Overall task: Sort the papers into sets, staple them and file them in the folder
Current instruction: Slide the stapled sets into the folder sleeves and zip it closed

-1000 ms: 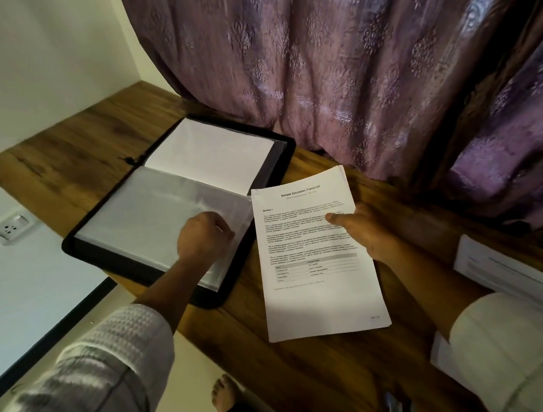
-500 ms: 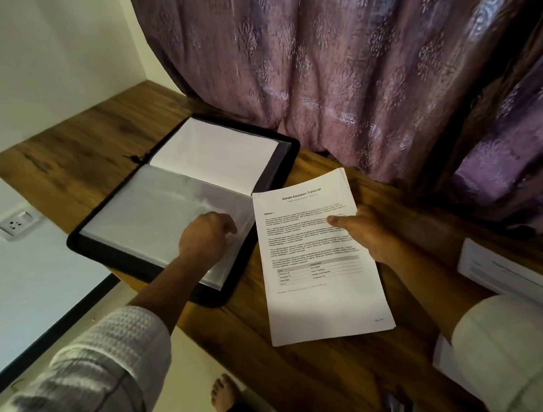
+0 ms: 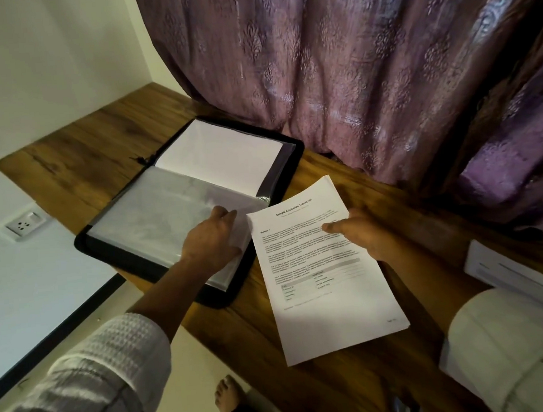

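Open desk (image 3: 90, 155) left of folder (image 3: 111, 254); curtain (image 3: 350, 69) crowds far edge; paper stack (image 3: 509, 268) blocks right.

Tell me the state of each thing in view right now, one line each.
Folder: open, flat on the desk.
Sleeve: uppermost, its edge pinched by the left hand.
Paper set: outside the folder, gripped by the right hand.
Other papers: lying at the right, partly hidden.
Curtain: drawn.
Socket: nothing plugged in.
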